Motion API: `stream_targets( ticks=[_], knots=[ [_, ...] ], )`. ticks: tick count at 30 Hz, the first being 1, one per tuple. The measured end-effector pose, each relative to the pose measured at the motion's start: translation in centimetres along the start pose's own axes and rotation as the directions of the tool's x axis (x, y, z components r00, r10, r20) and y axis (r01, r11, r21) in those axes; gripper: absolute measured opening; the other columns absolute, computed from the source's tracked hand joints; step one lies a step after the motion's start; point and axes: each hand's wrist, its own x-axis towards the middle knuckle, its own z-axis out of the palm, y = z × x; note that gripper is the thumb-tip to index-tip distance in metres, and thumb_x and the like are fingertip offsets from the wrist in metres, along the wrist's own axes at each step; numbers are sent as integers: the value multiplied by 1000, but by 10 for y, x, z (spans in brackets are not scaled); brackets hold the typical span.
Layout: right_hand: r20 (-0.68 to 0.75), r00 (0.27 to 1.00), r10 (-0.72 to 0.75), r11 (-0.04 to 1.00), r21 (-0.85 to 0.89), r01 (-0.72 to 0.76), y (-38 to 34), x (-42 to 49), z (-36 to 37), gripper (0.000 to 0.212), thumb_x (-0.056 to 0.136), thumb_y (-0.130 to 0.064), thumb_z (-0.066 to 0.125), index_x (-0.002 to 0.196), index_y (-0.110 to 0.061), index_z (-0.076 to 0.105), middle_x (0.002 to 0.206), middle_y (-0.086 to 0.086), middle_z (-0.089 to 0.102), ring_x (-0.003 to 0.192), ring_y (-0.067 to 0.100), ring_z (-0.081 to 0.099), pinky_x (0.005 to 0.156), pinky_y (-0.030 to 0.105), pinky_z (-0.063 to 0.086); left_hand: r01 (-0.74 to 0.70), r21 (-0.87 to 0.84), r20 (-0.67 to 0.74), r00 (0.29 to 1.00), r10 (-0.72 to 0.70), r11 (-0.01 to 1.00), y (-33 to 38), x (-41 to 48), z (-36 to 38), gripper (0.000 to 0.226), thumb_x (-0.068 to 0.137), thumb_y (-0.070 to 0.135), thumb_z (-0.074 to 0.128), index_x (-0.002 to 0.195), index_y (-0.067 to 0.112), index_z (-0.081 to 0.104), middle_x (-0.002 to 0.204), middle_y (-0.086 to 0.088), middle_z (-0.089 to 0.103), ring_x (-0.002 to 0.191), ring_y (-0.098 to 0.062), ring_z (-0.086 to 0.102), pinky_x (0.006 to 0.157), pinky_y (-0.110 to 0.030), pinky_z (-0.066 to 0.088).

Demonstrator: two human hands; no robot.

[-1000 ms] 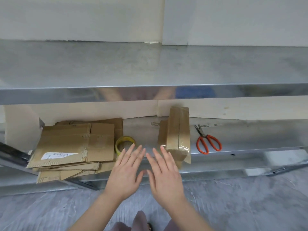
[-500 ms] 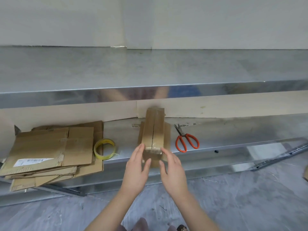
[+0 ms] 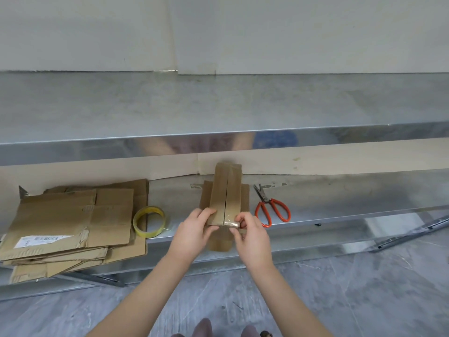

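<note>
A small taped cardboard box (image 3: 226, 193) stands on the lower metal shelf (image 3: 340, 198), its top flaps meeting in a centre seam under clear tape. My left hand (image 3: 194, 229) grips the box's near left corner with curled fingers. My right hand (image 3: 252, 234) pinches the near right corner, at the tape end. A flap of the box hangs down over the shelf edge between my hands.
A stack of flattened cardboard boxes (image 3: 73, 224) lies at the shelf's left. A yellow tape roll (image 3: 149, 221) sits beside it. Orange-handled scissors (image 3: 271, 206) lie right of the box. An upper metal shelf (image 3: 218, 105) overhangs. Grey floor lies below.
Both hands reached forward from open in front of the shelf and closed on the near end of the box. The view shifted, so the box sits nearer the centre.
</note>
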Motion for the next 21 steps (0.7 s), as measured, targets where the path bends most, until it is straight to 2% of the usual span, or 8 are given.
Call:
stream_targets(
  ticks=[3,6,8,10,13,16,19,21],
  knots=[
    [85,996,7,1000,-1,-7,6,1,-2,31,85,-10,69,105,-25,52,99,-16,49,90,0,53,78,29,54,-53,77,36,998,51,996,0,4,-2,40,91,33,62,129,23,53,104,2,52,90,-20,60,76,-29,47],
    [258,966,28,1000,-17,-25,15,11,-16,44,80,5,64,103,-30,51,102,-11,52,93,1,55,81,21,50,-115,38,193,975,105,993,-12,9,-13,56,88,27,66,138,33,42,115,6,48,98,-14,56,90,-30,48],
    [352,936,22,999,14,-28,19,20,-30,45,80,5,67,95,-36,53,98,-9,56,89,0,61,78,13,46,-187,9,336,926,173,982,-20,17,-24,66,86,19,69,142,36,40,119,7,48,104,-9,54,97,-24,44],
    [387,922,6,999,45,-25,19,27,-37,39,79,-5,76,88,-38,55,92,-7,61,83,5,64,77,14,46,-253,12,376,898,230,968,-22,23,-31,65,84,15,71,141,35,45,117,5,51,105,-8,55,98,-22,44],
    [326,945,9,999,40,-24,14,31,-33,28,76,-19,82,84,-32,59,85,-6,61,76,9,62,71,13,46,-240,-6,270,934,232,971,-18,27,-29,54,83,20,73,133,32,56,109,4,58,100,-10,56,94,-25,44],
    [215,976,15,1000,22,-21,14,27,-25,22,79,-23,79,89,-28,59,85,-11,59,76,4,61,68,9,44,-173,-161,177,963,201,972,-19,21,-18,50,82,18,74,129,28,61,108,1,56,99,-11,57,96,-27,46],
    [214,977,0,999,40,-8,20,17,-21,25,78,-26,80,93,-29,60,91,-16,59,81,-1,61,71,7,44,-83,-328,147,980,137,941,-23,11,-10,56,78,17,78,130,29,60,117,2,47,108,-8,53,96,-19,48],
    [170,985,10,995,99,-27,20,14,-19,24,78,-24,80,92,-29,61,93,-15,60,81,-1,63,72,8,45,-44,-365,82,994,79,930,-21,7,-5,58,79,16,78,131,29,57,124,1,49,113,-8,52,96,-13,45]
  ],
)
